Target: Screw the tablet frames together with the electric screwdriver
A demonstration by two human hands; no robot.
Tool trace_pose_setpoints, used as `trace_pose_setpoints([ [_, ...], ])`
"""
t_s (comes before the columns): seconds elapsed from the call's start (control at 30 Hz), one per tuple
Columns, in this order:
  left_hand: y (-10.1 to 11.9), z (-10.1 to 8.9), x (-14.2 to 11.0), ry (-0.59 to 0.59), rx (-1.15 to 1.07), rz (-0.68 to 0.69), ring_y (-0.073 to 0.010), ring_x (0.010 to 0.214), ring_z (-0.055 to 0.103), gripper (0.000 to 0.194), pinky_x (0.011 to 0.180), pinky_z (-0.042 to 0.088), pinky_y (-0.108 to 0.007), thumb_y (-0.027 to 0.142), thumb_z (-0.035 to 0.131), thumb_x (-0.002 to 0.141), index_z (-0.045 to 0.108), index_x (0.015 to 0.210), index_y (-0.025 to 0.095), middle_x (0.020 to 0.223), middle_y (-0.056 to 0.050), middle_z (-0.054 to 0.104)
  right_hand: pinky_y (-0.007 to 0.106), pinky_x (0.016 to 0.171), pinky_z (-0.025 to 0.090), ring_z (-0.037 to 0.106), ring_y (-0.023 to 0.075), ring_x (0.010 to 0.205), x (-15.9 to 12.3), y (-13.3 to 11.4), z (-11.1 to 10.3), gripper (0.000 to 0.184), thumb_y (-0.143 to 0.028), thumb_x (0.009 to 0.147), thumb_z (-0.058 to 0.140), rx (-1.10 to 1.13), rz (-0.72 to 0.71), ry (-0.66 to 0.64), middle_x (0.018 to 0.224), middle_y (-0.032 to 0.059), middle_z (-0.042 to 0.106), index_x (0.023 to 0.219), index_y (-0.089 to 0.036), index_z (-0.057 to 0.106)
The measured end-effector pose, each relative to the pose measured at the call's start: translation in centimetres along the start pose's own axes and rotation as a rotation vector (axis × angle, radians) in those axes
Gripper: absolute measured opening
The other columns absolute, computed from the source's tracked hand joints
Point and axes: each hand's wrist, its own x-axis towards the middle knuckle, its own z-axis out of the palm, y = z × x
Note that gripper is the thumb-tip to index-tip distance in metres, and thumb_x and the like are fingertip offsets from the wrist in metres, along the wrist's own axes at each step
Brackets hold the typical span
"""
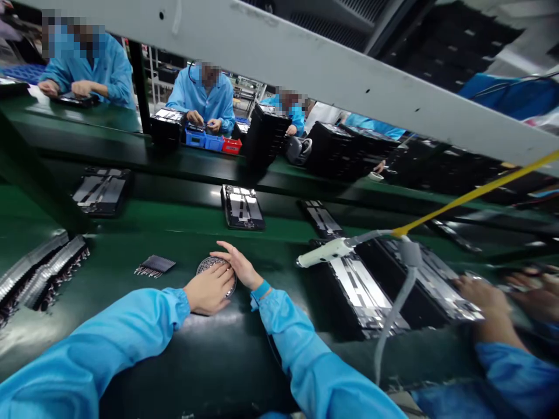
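Note:
Both of my hands rest at a small round metal dish (210,265) on the dark green bench. My left hand (209,291) lies over the dish's near side with its fingers curled loosely. My right hand (238,265) reaches across from the right, fingers flat and pointing left over the dish's far edge. What the dish holds is hidden by my fingers. A small dark comb-like part (155,265) lies on the bench to the left of the dish.
A white electric screwdriver (325,253) hangs on a cable above black chassis trays (362,291). A co-worker's hands (480,294) work at the right. More trays (242,206) ride the belt. Metal strips (39,270) lie at left. People in blue sit opposite.

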Motion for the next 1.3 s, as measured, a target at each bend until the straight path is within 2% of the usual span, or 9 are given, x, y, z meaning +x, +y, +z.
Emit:
trace_pose_setpoints([
  [0.3, -0.6, -0.4, -0.2, -0.029, 0.021, -0.197, -0.039, 0.135, 0.05, 0.084, 0.122, 0.03, -0.047, 0.059, 0.066, 0.08, 0.053, 0.138, -0.001, 0.14, -0.026, 0.056, 0.054, 0.117, 0.041, 0.061, 0.0281, 0.131, 0.0, 1.2, 0.2, 0.077, -0.078, 0.092, 0.029, -0.057, -0.015, 0.108, 0.127, 0.0142, 0.071, 0.14, -0.022, 0.051],
  [0.47, 2.8, -0.1, -2.4, -0.045, 0.028, -0.304, -0.0421, 0.142, 0.043, 0.072, 0.122, 0.028, -0.051, 0.046, 0.059, 0.087, 0.051, 0.14, -0.003, 0.148, -0.029, 0.049, 0.052, 0.119, 0.04, 0.058, 0.0277, 0.134, -2.9, 2.3, 0.3, 0.072, -0.077, 0.092, 0.033, -0.135, -0.03, 0.188, 0.136, 0.013, 0.066, 0.136, -0.024, 0.055],
  [0.6, 4.9, 0.5, -2.0, -0.06, 0.005, -0.291, -0.039, 0.146, 0.039, 0.067, 0.124, 0.024, -0.049, 0.042, 0.056, 0.09, 0.052, 0.142, 0.001, 0.153, -0.026, 0.046, 0.05, 0.122, 0.036, 0.058, 0.0281, 0.133, -2.9, 2.0, 1.2, 0.072, -0.078, 0.09, 0.039, -0.199, -0.064, 0.194, 0.136, 0.012, 0.065, 0.135, -0.024, 0.057],
  [0.7, 4.0, 0.7, -1.0, -0.054, 0.005, -0.321, -0.0403, 0.147, 0.038, 0.073, 0.124, 0.023, -0.052, 0.051, 0.056, 0.089, 0.05, 0.143, 0.002, 0.152, -0.025, 0.047, 0.046, 0.12, 0.039, 0.059, 0.0272, 0.131, -1.6, 1.7, 1.7, 0.072, -0.078, 0.089, 0.043, -0.22, -0.093, 0.138, 0.134, 0.0102, 0.068, 0.133, -0.024, 0.06],
  [0.8, 2.9, 0.5, -1.1, -0.035, 0.022, -0.386, -0.0417, 0.146, 0.038, 0.08, 0.123, 0.025, -0.054, 0.055, 0.056, 0.089, 0.047, 0.145, -0.001, 0.151, -0.028, 0.048, 0.046, 0.119, 0.041, 0.06, 0.0264, 0.13, -1.7, 1.9, 1.5, 0.071, -0.078, 0.091, 0.037, -0.227, -0.094, 0.165, 0.133, 0.0102, 0.067, 0.129, -0.023, 0.062],
  [0.97, 4.5, 0.8, -2.4, -0.013, 0.036, -0.453, -0.0458, 0.144, 0.039, 0.076, 0.121, 0.027, -0.054, 0.045, 0.058, 0.086, 0.049, 0.141, -0.006, 0.151, -0.032, 0.044, 0.049, 0.118, 0.041, 0.063, 0.0266, 0.125, -3.4, 2.5, 0.8, 0.064, -0.072, 0.095, 0.036, -0.217, -0.084, 0.238, 0.13, 0.0106, 0.069, 0.125, -0.023, 0.064],
  [1.07, 5.1, 1.1, -1.5, -0.002, 0.028, -0.448, -0.045, 0.144, 0.039, 0.071, 0.121, 0.027, -0.057, 0.041, 0.057, 0.086, 0.049, 0.143, -0.002, 0.152, -0.029, 0.045, 0.048, 0.116, 0.043, 0.064, 0.0272, 0.124, -2.1, 2.1, 1.4, 0.064, -0.073, 0.092, 0.043, -0.186, -0.116, 0.18, 0.128, 0.0101, 0.07, 0.127, -0.024, 0.064],
  [1.17, 3.9, 0.9, -0.5, 0.013, 0.023, -0.426, -0.0416, 0.141, 0.043, 0.069, 0.12, 0.029, -0.057, 0.044, 0.057, 0.086, 0.05, 0.143, 0.007, 0.147, -0.024, 0.052, 0.046, 0.114, 0.046, 0.066, 0.027, 0.122, -0.7, 1.7, 2.2, 0.063, -0.074, 0.09, 0.047, -0.161, -0.153, 0.125, 0.125, 0.0089, 0.072, 0.122, -0.023, 0.067],
  [1.3, 3.0, 0.2, -1.7, 0.042, 0.035, -0.429, -0.0433, 0.136, 0.047, 0.075, 0.116, 0.034, -0.058, 0.044, 0.061, 0.078, 0.05, 0.142, 0.006, 0.141, -0.025, 0.055, 0.045, 0.114, 0.046, 0.065, 0.0256, 0.12, -2.1, 2.0, 2.0, 0.061, -0.071, 0.095, 0.038, -0.178, -0.152, 0.23, 0.122, 0.008, 0.072, 0.115, -0.023, 0.069],
])
